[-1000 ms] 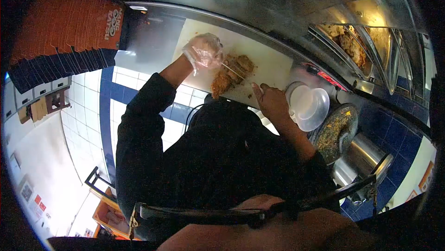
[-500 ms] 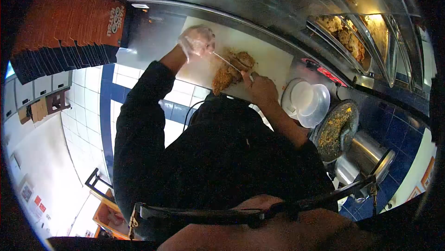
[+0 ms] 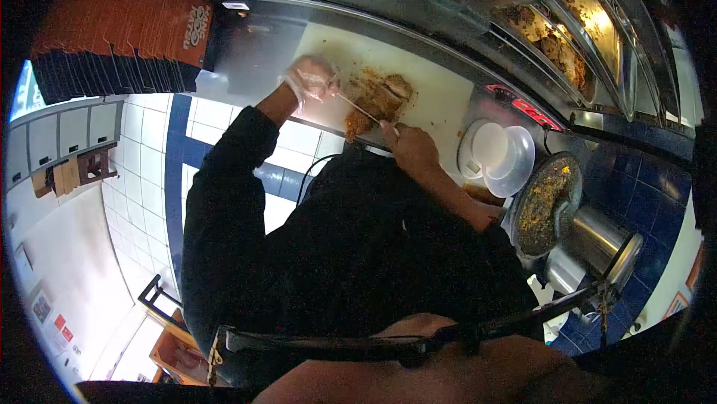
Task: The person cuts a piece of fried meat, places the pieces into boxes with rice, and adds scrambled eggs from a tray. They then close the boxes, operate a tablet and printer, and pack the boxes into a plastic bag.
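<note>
The left arm (image 3: 216, 169) is bending at the elbow on the left of the frame, its wrist (image 3: 279, 102) sitting left of the upper centre. The gloved left hand (image 3: 314, 77) is arching just above it, finger detail blurring. The right forearm (image 3: 463, 199), bare, is slanting up and leftward from right of centre, and the right hand (image 3: 414, 144) is curling closed near mid-frame, one digit pointing toward the upper left.

Stacked boxes (image 3: 123, 19), food trays (image 3: 600, 30) and a cutting board (image 3: 441, 101) show a commercial kitchen.
</note>
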`<state>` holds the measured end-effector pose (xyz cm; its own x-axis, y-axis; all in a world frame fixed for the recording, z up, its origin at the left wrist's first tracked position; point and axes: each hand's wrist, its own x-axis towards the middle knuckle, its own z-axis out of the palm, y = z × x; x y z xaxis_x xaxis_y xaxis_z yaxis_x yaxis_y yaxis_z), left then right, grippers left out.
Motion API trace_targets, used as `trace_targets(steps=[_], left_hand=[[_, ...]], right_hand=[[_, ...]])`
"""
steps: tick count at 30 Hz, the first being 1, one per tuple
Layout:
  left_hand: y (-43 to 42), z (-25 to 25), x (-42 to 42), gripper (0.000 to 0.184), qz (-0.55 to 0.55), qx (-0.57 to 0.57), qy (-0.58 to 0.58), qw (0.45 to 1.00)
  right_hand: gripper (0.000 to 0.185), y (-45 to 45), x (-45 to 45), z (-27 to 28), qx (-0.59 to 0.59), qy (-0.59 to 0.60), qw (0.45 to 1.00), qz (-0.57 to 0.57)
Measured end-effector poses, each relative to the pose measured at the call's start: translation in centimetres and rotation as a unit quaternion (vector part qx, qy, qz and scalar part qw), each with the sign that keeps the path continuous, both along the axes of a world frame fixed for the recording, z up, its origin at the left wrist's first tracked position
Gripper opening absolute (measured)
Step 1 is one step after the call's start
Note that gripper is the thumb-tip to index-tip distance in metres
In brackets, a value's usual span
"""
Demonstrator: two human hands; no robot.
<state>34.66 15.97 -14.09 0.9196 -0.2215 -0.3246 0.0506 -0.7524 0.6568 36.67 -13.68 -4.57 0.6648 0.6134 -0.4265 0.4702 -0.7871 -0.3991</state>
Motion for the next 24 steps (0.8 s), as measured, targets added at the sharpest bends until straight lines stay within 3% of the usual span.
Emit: trace_targets(steps=[1, 2, 3, 5, 6, 8, 9, 10, 12, 14, 15, 16, 18, 20, 22, 24], left_hand=[[0.6, -1.1, -0.4, 0.018, -0.006, -0.43, 0.057, 0.901], [1.0, -2.1, -0.9, 0.017, -0.011, -0.776, 0.104, 0.622], [0.8, -2.5, -2.0, 0.017, -0.008, -0.776, 0.105, 0.622], [-0.2, -2.8, -4.8, 0.023, 0.201, -0.676, 0.028, 0.708], [-0.9, -1.7, -5.6, 0.023, 0.199, -0.676, 0.028, 0.709], [-2.1, 1.3, -6.9, 0.025, 0.106, -0.436, -0.078, 0.89], [-2.8, 3.3, -7.1, 0.027, 0.055, -0.296, -0.132, 0.944], [-3.7, 5.1, -7.4, 0.03, 0.004, -0.149, -0.18, 0.972], [-5.9, 7.1, -8.3, 0.036, -0.1, 0.148, -0.255, 0.95], [-8.0, 6.8, -9.4, 0.031, -0.037, 0.076, -0.123, 0.989], [-8.8, 6.7, -9.7, 0.024, 0.019, -0.017, -0.198, 0.98], [-8.8, 5.3, -10.1, 0.024, 0.019, -0.017, -0.195, 0.981], [-9.2, 2.0, -11.0, 0.023, 0.144, -0.115, -0.033, 0.982], [-9.2, 2.4, -11.0, 0.023, 0.146, -0.111, -0.061, 0.981], [-9.4, 1.3, -11.1, 0.021, 0.112, -0.058, -0.199, 0.972], [-9.8, 2.5, -10.7, 0.022, 0.137, -0.084, -0.143, 0.977]], right_hand=[[0.06, 0.1, 0.1, 1.7, 0.003, -0.003, 1.0, 0.001], [0.06, 0.0, 0.1, 3.2, 0.003, -0.004, 1.0, 0.002], [0.06, -0.2, -0.3, 4.2, 0.003, -0.001, 1.0, 0.002], [0.063, -0.5, -0.9, 5.4, -0.044, 0.034, 0.998, 0.03], [0.063, -0.5, -1.0, 5.2, -0.043, 0.034, 0.998, 0.029], [0.064, -0.3, -1.1, 4.1, -0.051, 0.025, 0.998, 0.027], [0.064, -0.4, -0.9, 3.6, -0.05, 0.02, 0.998, 0.028], [0.065, -0.7, -0.7, 3.0, -0.049, 0.029, 0.998, 0.025], [0.066, -0.9, -0.6, 2.4, -0.051, 0.043, 0.998, 0.017], [0.068, -0.4, -0.5, 1.8, -0.084, 0.045, 0.995, 0.041], [0.068, -0.3, -0.6, 1.6, -0.085, 0.048, 0.994, 0.041], [0.069, -0.2, -0.7, 1.3, -0.066, 0.05, 0.996, 0.02], [0.07, 0.0, -0.8, 0.5, -0.05, 0.054, 0.997, 0.0], [0.074, 0.9, -0.9, -0.9, -0.026, 0.044, 0.999, 0.009], [0.074, 2.8, -0.4, -0.8, -0.03, 0.068, 0.997, 0.009], [0.075, 3.0, -0.4, -0.7, -0.03, 0.091, 0.995, 0.011]])
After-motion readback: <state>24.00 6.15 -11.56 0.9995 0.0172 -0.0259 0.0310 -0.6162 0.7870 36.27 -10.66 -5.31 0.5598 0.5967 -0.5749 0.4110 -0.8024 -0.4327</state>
